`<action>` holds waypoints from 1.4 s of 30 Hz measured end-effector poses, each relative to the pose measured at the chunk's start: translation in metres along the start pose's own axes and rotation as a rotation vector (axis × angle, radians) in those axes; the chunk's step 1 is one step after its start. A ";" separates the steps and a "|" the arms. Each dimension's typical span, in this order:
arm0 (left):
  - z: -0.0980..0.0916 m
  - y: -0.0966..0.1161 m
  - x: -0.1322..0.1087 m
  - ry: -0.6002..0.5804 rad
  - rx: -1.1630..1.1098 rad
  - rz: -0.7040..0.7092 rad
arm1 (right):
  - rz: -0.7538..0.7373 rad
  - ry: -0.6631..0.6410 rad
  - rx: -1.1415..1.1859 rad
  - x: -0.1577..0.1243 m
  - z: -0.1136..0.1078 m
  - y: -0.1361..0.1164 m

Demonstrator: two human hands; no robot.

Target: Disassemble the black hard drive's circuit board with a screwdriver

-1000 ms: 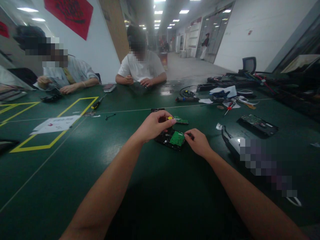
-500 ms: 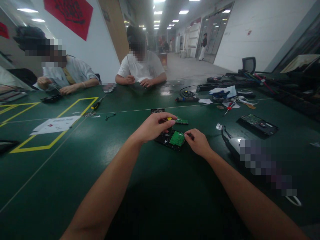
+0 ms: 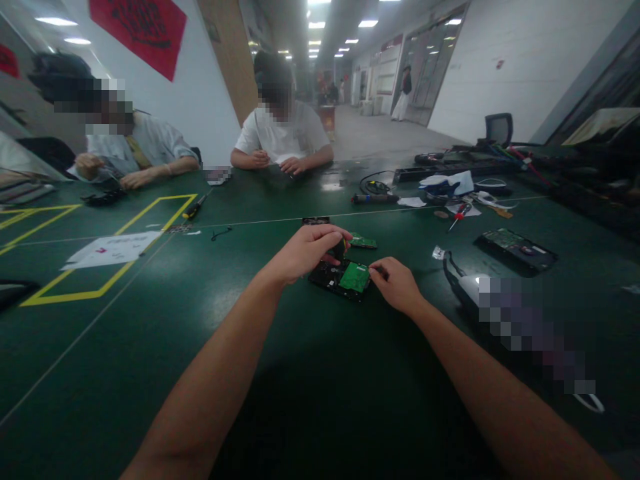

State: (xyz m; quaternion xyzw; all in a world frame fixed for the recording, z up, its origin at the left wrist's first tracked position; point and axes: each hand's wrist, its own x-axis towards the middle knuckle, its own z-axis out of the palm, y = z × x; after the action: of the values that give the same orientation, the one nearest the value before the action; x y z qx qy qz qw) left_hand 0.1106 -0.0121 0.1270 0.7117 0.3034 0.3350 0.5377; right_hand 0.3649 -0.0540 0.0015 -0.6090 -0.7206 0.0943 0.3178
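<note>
A black hard drive [image 3: 334, 275] with a green circuit board [image 3: 355, 276] on top lies on the dark green table [image 3: 280, 347]. My left hand [image 3: 306, 250] is curled over the drive's far side, fingers closed round a dark screwdriver handle [image 3: 339, 249] that stands on the drive. My right hand [image 3: 397, 285] rests at the drive's right edge with its fingers pinched against it; what they grip is hidden.
A loose green board [image 3: 363, 242] lies just behind the drive. Another drive [image 3: 515, 245], tools and cables [image 3: 450, 190] sit to the right. Two people [image 3: 283, 137] work at the far side. Yellow tape outlines [image 3: 107, 253], a paper sheet [image 3: 113, 247] and a screwdriver [image 3: 195, 207] are on the left.
My left hand has turned and dropped slightly over the tool; its yellow tip, visible earlier, is now hidden. My right hand has stayed put.
</note>
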 end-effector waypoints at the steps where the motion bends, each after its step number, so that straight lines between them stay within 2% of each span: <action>1: -0.001 -0.001 0.000 0.002 0.025 0.011 | -0.001 0.001 -0.004 0.000 0.000 0.001; 6: -0.003 -0.004 0.000 0.039 0.136 0.038 | 0.007 -0.012 0.003 0.000 0.001 0.003; 13: -0.001 -0.009 0.002 0.056 0.156 0.027 | 0.022 -0.008 0.023 0.000 0.001 0.002; 19: 0.001 -0.004 0.001 -0.051 0.130 0.100 | 0.013 -0.003 0.022 0.000 0.000 0.000; 31: 0.000 -0.003 -0.002 -0.137 0.060 0.112 | 0.001 0.008 0.017 0.001 0.002 0.002; 35: 0.001 -0.005 -0.001 -0.070 0.177 0.154 | -0.005 0.016 0.011 0.001 0.002 0.002; 39: 0.001 -0.003 0.000 0.095 0.373 0.231 | -0.003 0.005 0.012 0.001 0.002 0.002; 42: 0.002 -0.001 -0.001 0.212 0.496 0.236 | -0.001 -0.002 0.010 0.001 0.002 0.002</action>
State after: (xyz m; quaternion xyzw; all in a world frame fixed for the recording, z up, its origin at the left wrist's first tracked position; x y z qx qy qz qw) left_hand 0.1118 -0.0137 0.1249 0.8128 0.3457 0.3834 0.2701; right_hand 0.3660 -0.0524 -0.0008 -0.6070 -0.7206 0.0987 0.3202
